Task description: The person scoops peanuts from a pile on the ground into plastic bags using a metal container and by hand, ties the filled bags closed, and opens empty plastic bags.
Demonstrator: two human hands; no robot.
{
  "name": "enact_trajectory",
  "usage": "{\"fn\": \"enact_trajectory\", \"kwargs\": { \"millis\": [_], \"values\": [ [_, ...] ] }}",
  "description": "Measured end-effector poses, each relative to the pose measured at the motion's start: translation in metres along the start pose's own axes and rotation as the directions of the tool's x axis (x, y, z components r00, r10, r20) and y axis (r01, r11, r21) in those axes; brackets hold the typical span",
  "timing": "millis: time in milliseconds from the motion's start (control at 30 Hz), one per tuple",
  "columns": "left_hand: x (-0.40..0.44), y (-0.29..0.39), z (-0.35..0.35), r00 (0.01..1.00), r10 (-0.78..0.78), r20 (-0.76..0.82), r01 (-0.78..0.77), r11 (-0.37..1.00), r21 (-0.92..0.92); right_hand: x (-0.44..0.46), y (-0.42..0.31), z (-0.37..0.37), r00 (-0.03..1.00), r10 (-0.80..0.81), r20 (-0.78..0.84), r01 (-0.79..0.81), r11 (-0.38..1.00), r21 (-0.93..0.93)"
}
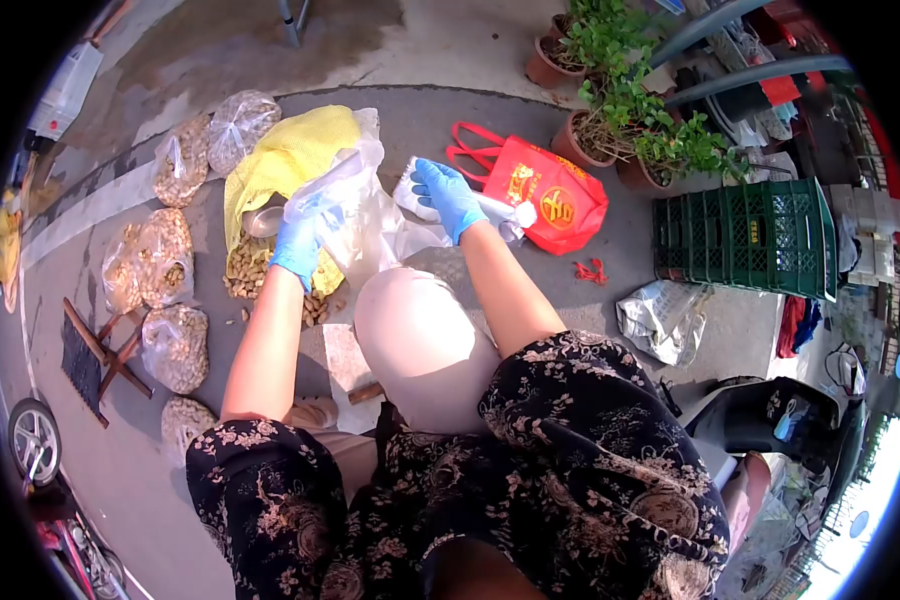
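My left hand (302,238), in a blue glove, grips a clear plastic bag (355,205) that spreads loosely toward the middle. My right hand (448,200), also gloved in blue, is closed around a white roll of plastic bags (410,190), its end showing past the glove. Beneath the left hand lies a yellow mesh sack (295,150), opened over a heap of peanuts (245,275). A round metal bowl (261,222) rests in the sack, partly hidden by the left hand. Some peanuts are scattered near my knee.
Several filled bags of peanuts (165,255) stand at the left beside a small folding stool (100,355). A red tote bag (545,195) lies right of my hands. Farther right are potted plants (580,140), a green crate (740,240) and a white sack (665,320).
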State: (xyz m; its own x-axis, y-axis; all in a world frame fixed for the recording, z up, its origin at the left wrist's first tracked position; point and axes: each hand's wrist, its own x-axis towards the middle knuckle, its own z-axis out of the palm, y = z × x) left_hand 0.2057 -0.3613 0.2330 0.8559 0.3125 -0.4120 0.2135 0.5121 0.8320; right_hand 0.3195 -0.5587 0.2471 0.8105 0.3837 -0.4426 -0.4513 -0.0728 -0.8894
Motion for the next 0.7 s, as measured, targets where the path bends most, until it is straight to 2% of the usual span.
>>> {"fn": "enact_trajectory", "kwargs": {
  "millis": [33, 100, 133, 167, 233, 267, 300, 333, 367, 400, 433, 500, 533, 633, 667, 700],
  "values": [
    [-0.020, 0.021, 0.003, 0.998, 0.055, 0.016, -0.054, 0.997, -0.054, -0.022, -0.030, 0.031, 0.984, 0.002, 0.176, 0.005, 0.999, -0.041],
    [-0.072, 0.070, 0.028, 0.979, 0.204, 0.007, -0.202, 0.961, 0.187, -0.051, -0.059, 0.082, 0.920, -0.220, 0.325, 0.332, 0.878, -0.345],
    [-0.085, 0.073, 0.007, 0.954, 0.295, 0.051, -0.299, 0.949, 0.103, -0.057, -0.064, 0.102, 0.879, -0.254, 0.404, 0.425, 0.803, -0.418],
    [-0.093, 0.073, -0.006, 0.912, 0.409, 0.021, -0.409, 0.908, 0.096, -0.064, -0.068, 0.126, 0.824, -0.280, 0.493, 0.523, 0.712, -0.469],
    [-0.114, 0.082, -0.032, 0.781, 0.622, -0.058, -0.613, 0.781, 0.118, -0.084, -0.086, 0.157, 0.815, -0.180, 0.550, 0.524, 0.633, -0.570],
    [-0.138, 0.087, -0.046, 0.862, 0.478, -0.166, -0.502, 0.850, -0.160, -0.086, -0.086, 0.172, 0.775, -0.252, 0.580, 0.607, 0.551, -0.572],
    [-0.139, 0.077, -0.076, 0.908, 0.343, -0.242, -0.406, 0.862, -0.304, -0.089, -0.091, 0.184, 0.767, -0.116, 0.631, 0.539, 0.650, -0.536],
    [-0.154, 0.078, -0.091, 0.890, 0.371, -0.265, -0.443, 0.842, -0.309, -0.098, -0.089, 0.197, 0.771, -0.145, 0.621, 0.518, 0.711, -0.477],
    [-0.164, 0.079, -0.097, 0.873, 0.395, -0.284, -0.474, 0.825, -0.308, -0.100, -0.088, 0.204, 0.766, -0.155, 0.624, 0.526, 0.709, -0.470],
    [-0.176, 0.075, -0.110, 0.862, 0.393, -0.319, -0.496, 0.784, -0.374, -0.106, -0.086, 0.216, 0.766, -0.131, 0.629, 0.495, 0.744, -0.448],
    [-0.186, 0.074, -0.120, 0.853, 0.325, -0.408, -0.495, 0.753, -0.434, -0.111, -0.082, 0.228, 0.771, -0.105, 0.628, 0.457, 0.778, -0.431],
    [-0.198, 0.067, -0.136, 0.825, 0.156, -0.543, -0.494, 0.666, -0.559, -0.111, -0.065, 0.246, 0.771, -0.022, 0.636, 0.256, 0.925, -0.279],
    [-0.199, 0.059, -0.155, 0.818, 0.182, -0.545, -0.504, 0.684, -0.528, -0.112, -0.056, 0.252, 0.768, 0.031, 0.639, 0.133, 0.969, -0.207],
    [-0.201, 0.064, -0.182, 0.773, 0.196, -0.603, -0.548, 0.686, -0.479, -0.117, -0.056, 0.272, 0.659, -0.061, 0.750, 0.386, 0.883, -0.267],
    [-0.199, 0.067, -0.187, 0.741, 0.265, -0.617, -0.598, 0.678, -0.427, -0.121, -0.061, 0.280, 0.640, -0.013, 0.768, 0.390, 0.867, -0.310],
    [-0.200, 0.072, -0.191, 0.742, 0.256, -0.619, -0.597, 0.673, -0.437, -0.119, -0.059, 0.285, 0.657, 0.070, 0.750, 0.323, 0.873, -0.365]
  ]
}}
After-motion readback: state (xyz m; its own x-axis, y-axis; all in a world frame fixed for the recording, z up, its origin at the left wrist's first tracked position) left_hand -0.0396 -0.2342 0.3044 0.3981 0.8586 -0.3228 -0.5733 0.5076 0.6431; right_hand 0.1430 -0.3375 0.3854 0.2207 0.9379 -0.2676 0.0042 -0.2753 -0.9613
